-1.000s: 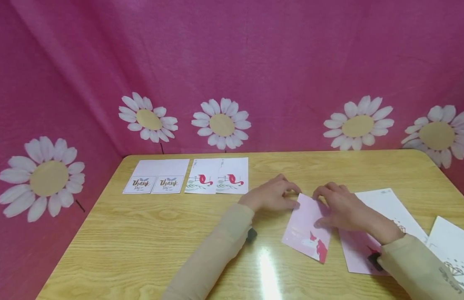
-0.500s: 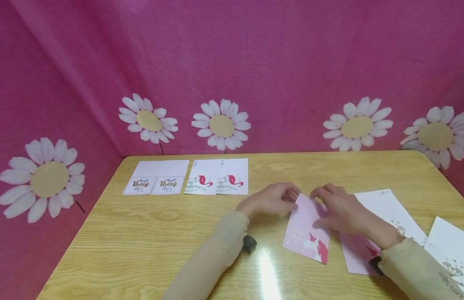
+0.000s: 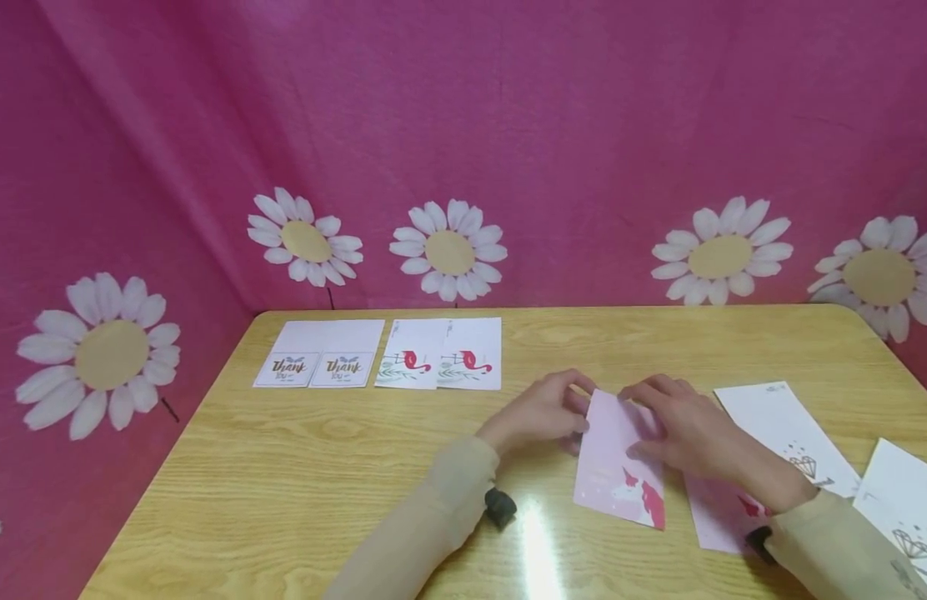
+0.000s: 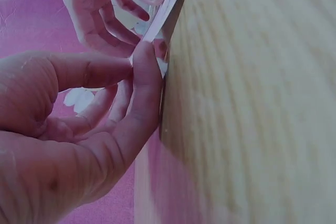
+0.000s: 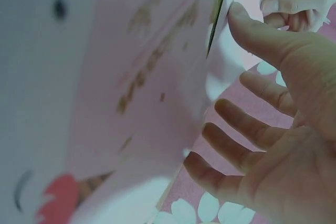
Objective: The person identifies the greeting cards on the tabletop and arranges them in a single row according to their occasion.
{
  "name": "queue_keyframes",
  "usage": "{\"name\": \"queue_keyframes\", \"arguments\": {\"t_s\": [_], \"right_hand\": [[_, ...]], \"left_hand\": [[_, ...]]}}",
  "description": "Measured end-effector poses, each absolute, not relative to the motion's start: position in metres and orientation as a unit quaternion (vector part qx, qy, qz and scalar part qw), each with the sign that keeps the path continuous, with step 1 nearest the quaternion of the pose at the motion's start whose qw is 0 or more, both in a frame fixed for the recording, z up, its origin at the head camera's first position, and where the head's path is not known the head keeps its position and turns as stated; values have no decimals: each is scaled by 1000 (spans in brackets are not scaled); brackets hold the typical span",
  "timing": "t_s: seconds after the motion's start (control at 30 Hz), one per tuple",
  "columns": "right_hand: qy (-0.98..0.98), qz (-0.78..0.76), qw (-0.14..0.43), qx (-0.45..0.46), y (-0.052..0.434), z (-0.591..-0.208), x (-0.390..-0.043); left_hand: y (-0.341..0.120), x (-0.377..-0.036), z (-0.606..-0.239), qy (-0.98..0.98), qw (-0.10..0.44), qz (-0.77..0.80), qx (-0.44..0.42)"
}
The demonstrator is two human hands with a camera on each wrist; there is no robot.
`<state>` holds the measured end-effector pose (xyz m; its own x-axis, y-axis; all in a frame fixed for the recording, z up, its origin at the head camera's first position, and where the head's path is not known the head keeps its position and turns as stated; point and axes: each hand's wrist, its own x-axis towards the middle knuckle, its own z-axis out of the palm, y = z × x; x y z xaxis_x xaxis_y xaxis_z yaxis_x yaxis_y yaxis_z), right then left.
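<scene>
A pink card with a red-maned unicorn at its lower right lies between my hands on the table, right of centre. My left hand pinches its upper left edge. In the left wrist view, thumb and forefinger meet on the card's edge. My right hand is over the card's upper right side, fingertips at the top corner and thumb against the face. In the right wrist view its fingers are spread and nearly straight. Partly hidden under the right wrist is another pink unicorn card.
Two thank-you cards lie side by side at the back left, beside two overlapping flamingo cards. White cards with diamond drawings lie at the right of the wooden table. A pink daisy-print cloth hangs behind.
The pink card has turned slightly more upright under my hands. My left hand has moved slightly down and now has hold of the card's edge. The right hand stays nearly in place.
</scene>
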<state>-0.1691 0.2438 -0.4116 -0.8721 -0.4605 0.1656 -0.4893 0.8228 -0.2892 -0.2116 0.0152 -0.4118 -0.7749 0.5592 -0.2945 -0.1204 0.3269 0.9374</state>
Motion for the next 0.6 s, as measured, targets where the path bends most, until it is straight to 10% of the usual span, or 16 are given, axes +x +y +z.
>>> {"name": "queue_keyframes", "arguments": {"t_s": [0.6], "right_hand": [[-951, 232, 41, 201, 242, -398, -164]], "left_hand": [[-6, -210, -413, 756, 217, 602, 139]]}}
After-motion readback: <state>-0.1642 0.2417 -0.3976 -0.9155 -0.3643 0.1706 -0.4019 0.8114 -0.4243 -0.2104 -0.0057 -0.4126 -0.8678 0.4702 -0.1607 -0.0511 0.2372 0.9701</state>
